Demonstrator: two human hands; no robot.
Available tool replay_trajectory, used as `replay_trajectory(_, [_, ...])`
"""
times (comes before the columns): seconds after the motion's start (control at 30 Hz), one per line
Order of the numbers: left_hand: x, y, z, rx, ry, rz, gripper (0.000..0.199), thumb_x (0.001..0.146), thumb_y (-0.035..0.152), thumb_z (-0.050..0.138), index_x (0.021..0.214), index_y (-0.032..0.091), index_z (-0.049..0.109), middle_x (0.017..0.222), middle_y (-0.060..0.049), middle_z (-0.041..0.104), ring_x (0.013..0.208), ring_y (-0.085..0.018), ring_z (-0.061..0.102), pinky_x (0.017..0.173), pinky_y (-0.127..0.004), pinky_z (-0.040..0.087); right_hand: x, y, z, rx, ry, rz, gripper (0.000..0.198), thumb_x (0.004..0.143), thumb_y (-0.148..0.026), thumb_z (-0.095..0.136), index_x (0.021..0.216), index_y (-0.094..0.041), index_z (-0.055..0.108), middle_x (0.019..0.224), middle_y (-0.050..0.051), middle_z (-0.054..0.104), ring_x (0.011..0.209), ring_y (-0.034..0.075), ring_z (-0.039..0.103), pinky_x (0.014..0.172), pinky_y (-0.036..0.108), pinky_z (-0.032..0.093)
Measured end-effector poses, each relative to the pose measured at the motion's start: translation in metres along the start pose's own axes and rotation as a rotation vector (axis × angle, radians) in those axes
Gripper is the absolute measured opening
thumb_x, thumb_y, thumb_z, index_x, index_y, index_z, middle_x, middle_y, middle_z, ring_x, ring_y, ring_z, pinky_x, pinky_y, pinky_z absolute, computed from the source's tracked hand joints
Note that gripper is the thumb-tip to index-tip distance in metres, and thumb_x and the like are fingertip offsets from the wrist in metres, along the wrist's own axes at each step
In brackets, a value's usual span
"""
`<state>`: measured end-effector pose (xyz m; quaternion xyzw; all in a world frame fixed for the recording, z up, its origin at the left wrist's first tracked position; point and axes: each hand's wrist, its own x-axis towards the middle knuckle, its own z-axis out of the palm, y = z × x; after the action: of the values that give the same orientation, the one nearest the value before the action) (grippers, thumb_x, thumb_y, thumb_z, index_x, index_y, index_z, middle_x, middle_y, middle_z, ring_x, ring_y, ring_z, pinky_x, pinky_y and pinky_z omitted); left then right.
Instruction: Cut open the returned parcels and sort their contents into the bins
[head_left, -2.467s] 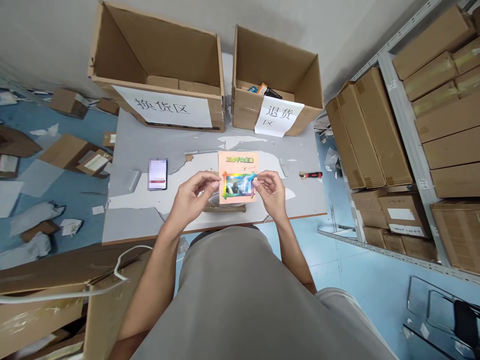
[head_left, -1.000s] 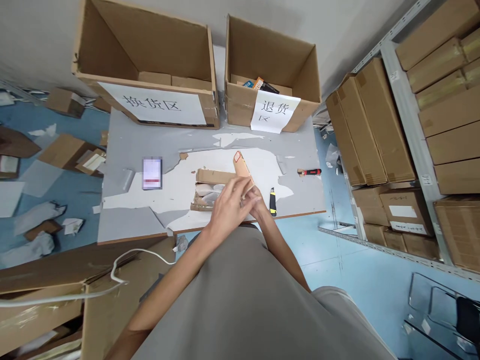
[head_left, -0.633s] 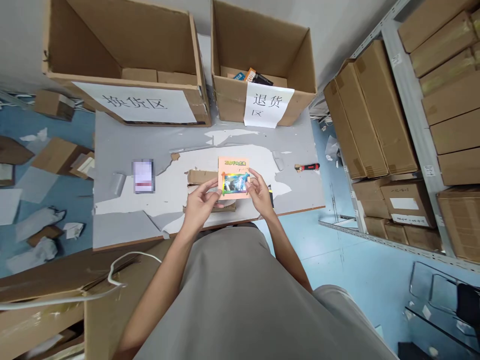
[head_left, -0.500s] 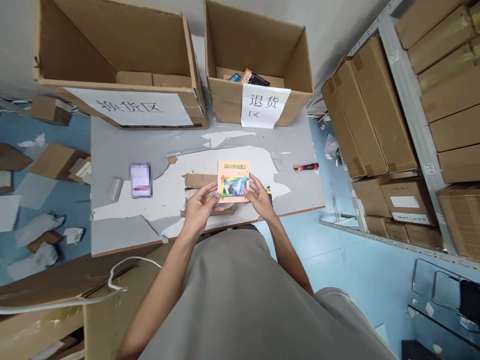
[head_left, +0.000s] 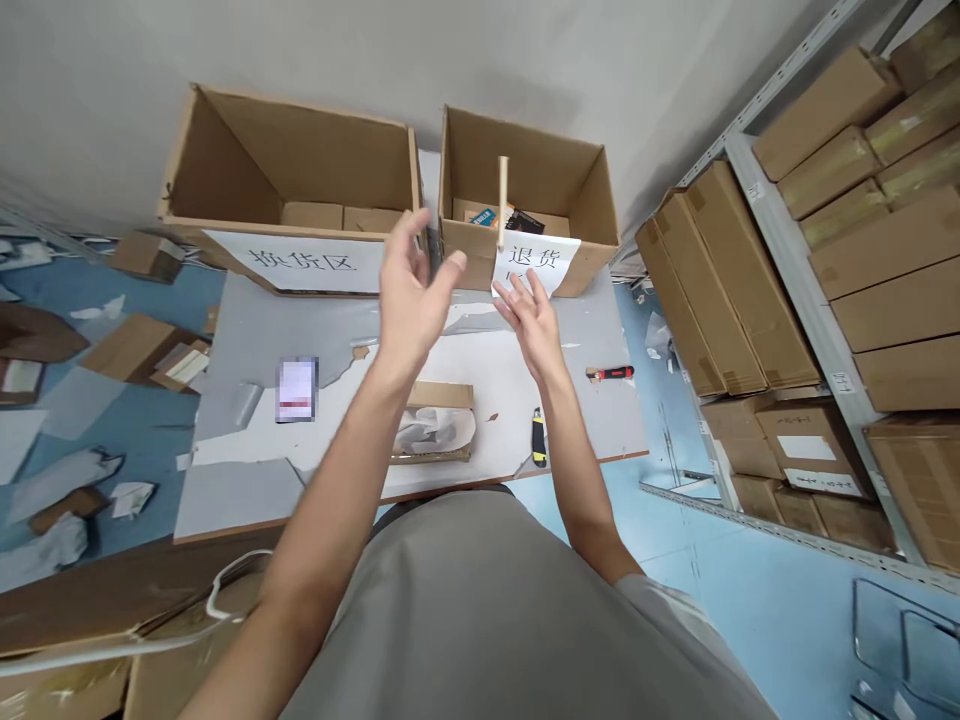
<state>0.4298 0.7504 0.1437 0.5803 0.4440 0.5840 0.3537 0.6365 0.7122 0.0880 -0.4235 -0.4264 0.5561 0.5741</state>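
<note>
My left hand (head_left: 412,300) is raised over the table in front of the two cardboard boxes, fingers apart and holding nothing. My right hand (head_left: 532,325) is also open, its fingers spread just below the paper label of the right box. Between and beyond them, a small book (head_left: 503,200) shows edge-on as a thin pale upright strip in the air, apart from both hands. It overlaps the front of the right cardboard box (head_left: 465,240). Inside that box lie a blue packet (head_left: 484,217) and a dark item (head_left: 525,222).
The left cardboard box (head_left: 300,262) carries a white label. On the table (head_left: 607,420) lie a blurred phone-like panel (head_left: 297,389), an opened small carton (head_left: 442,395) with grey wrapping, a yellow-black cutter (head_left: 538,438) and a red-black cutter (head_left: 611,373). Shelving with cartons (head_left: 750,280) stands right.
Both hands have let go of the book and moved forward and apart. The book has gone from between my hands to the right box's front, and the view has tilted up.
</note>
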Motion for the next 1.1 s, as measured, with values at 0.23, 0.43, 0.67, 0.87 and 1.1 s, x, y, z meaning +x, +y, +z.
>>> replay_trajectory(0.23, [-0.067, -0.085, -0.117, 0.112, 0.151, -0.566, 0.050, 0.108, 0.051, 0.081, 0.149, 0.022, 0.074, 0.171, -0.011, 0.068, 0.164, -0.029, 0.057, 0.146, -0.049, 0.037, -0.073, 0.111, -0.023, -0.099, 0.203, 0.423, 0.083, 0.097, -0.062, 0.088, 0.168, -0.027, 0.061, 0.177, 0.015, 0.064, 0.156, 0.030, 0.068, 0.137, 0.052, 0.052])
replay_trajectory(0.43, [-0.172, -0.164, -0.180, 0.102, 0.180, -1.243, 0.028, 0.110, 0.046, 0.073, 0.107, 0.018, 0.072, 0.132, -0.022, 0.082, 0.139, -0.036, 0.074, 0.130, -0.059, 0.055, -0.160, 0.191, -0.026, -0.157, 0.371, 0.886, 0.046, 0.106, -0.052, 0.072, 0.138, -0.020, 0.076, 0.150, 0.020, 0.079, 0.137, 0.030, 0.076, 0.129, 0.053, 0.056])
replay_trajectory(0.67, [-0.215, -0.201, -0.157, -0.058, 0.027, -1.333, 0.023, 0.105, 0.041, 0.072, 0.107, 0.019, 0.073, 0.094, -0.009, 0.083, 0.099, -0.027, 0.085, 0.090, -0.033, 0.071, -0.203, 0.244, 0.038, -0.035, 0.426, 0.887, 0.029, 0.109, -0.041, 0.063, 0.126, -0.029, 0.084, 0.123, 0.003, 0.089, 0.126, 0.024, 0.077, 0.123, 0.043, 0.058])
replay_trajectory(0.87, [-0.223, -0.216, -0.150, -0.050, -0.252, -1.362, 0.024, 0.099, 0.040, 0.075, 0.104, 0.017, 0.076, 0.079, -0.009, 0.081, 0.084, -0.031, 0.086, 0.080, -0.037, 0.072, -0.284, 0.269, 0.077, 0.153, 0.708, 0.776, 0.026, 0.105, -0.040, 0.070, 0.120, -0.026, 0.085, 0.113, 0.000, 0.089, 0.116, 0.024, 0.079, 0.114, 0.042, 0.062])
replay_trajectory(1.1, [-0.290, -0.210, -0.090, 0.010, -0.794, -1.296, 0.035, 0.098, 0.042, 0.074, 0.120, 0.016, 0.079, 0.103, -0.009, 0.089, 0.109, -0.030, 0.086, 0.103, -0.036, 0.069, -0.425, 0.281, 0.100, 0.389, 1.224, 0.577, 0.031, 0.091, -0.046, 0.084, 0.114, -0.024, 0.085, 0.110, 0.004, 0.091, 0.116, 0.028, 0.081, 0.106, 0.041, 0.066])
